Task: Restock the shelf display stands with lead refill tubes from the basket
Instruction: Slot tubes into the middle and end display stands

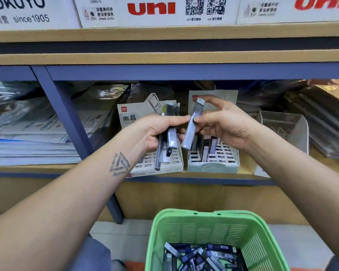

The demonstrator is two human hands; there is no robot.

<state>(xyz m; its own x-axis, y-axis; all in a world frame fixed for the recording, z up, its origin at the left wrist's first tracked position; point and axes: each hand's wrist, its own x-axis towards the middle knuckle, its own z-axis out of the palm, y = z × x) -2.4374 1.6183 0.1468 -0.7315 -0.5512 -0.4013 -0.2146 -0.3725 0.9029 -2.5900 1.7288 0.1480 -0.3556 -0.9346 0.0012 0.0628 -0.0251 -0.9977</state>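
Observation:
My left hand (pixel 155 132) grips a bundle of lead refill tubes (pixel 171 137) in front of the left display stand (pixel 160 163). My right hand (pixel 221 124) pinches a single grey tube (pixel 193 126), tilted, above the right display stand (pixel 213 161), which holds a few upright tubes in its slotted grid. The tip of my left thumb touches that single tube. Below, a green basket (pixel 204 227) on the floor holds several more tubes (pixel 200 257).
Both stands sit on a wooden shelf (pixel 223 176) with a blue frame post (pixel 67 118) at left. Stacks of paper packs (pixel 31 145) lie left of the post. A clear plastic tray (pixel 286 128) and dark folders stand right. White uni boxes (pixel 155 10) fill the upper shelf.

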